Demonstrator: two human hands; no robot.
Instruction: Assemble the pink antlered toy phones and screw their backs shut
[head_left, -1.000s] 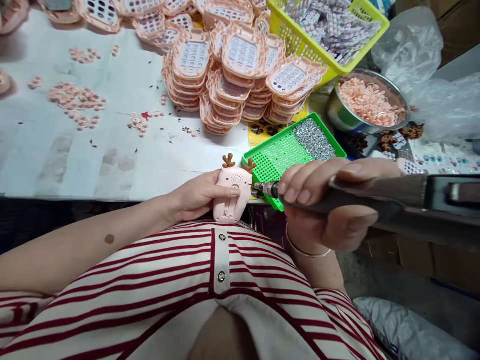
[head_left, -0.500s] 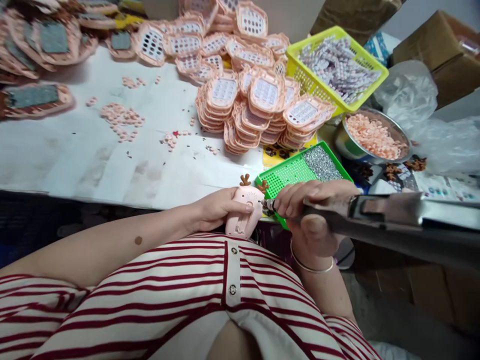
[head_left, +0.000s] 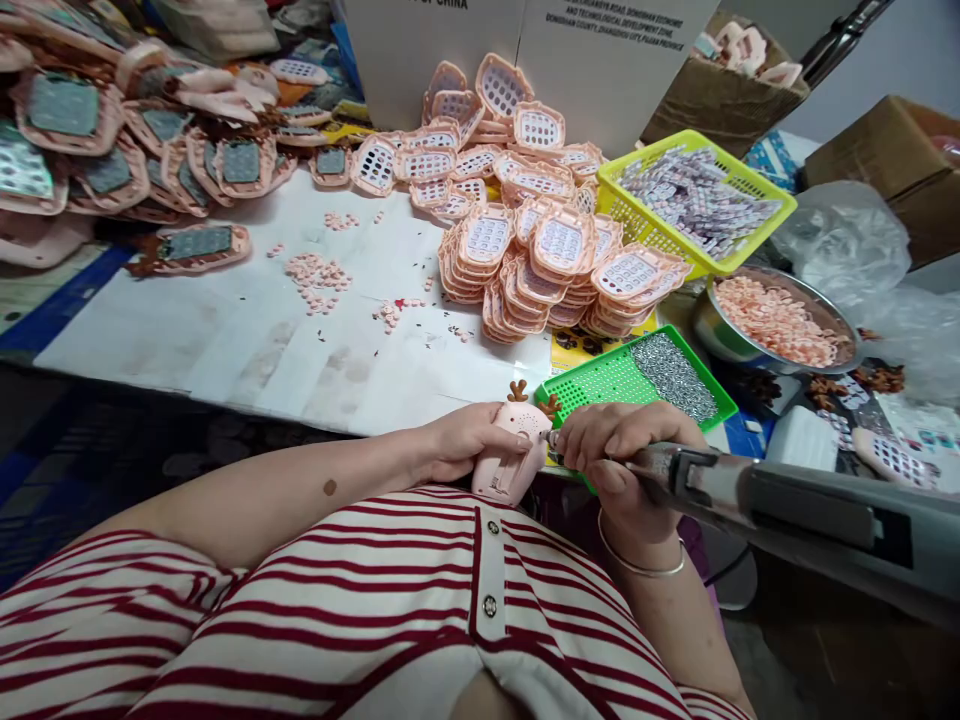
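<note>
Left hand (head_left: 469, 440) of a worker in a striped shirt (head_left: 375, 600) pinches a pale pink device (head_left: 510, 472) between thumb and fingers, its back facing up and its two brown antlers (head_left: 518, 392) pointing toward the table (head_left: 360, 370). The device sits just above the shirt front, by the table's near edge. To its right, the right hand (head_left: 626, 450) wraps around a dark grey power driver (head_left: 810, 505), whose tip appears to meet the device's right side below an antler, though the fingers hide much of it. Behind the hands, from the left, pink shells with grey boards (head_left: 240, 162) lie heaped beside one lone shell (head_left: 199, 245). Small pink pieces (head_left: 315, 278) scatter across the white surface. Next rise stacks of pink shells with white keypads (head_left: 559, 240), then a green tray (head_left: 592, 385) with silvery screws (head_left: 675, 375) gathered at its far end. Behind the tray stands a yellow basket (head_left: 720, 264) full of patterned pieces (head_left: 694, 200); at right, a steel bowl (head_left: 724, 340) brims with pink parts (head_left: 780, 322), near crumpled clear plastic (head_left: 844, 230).
</note>
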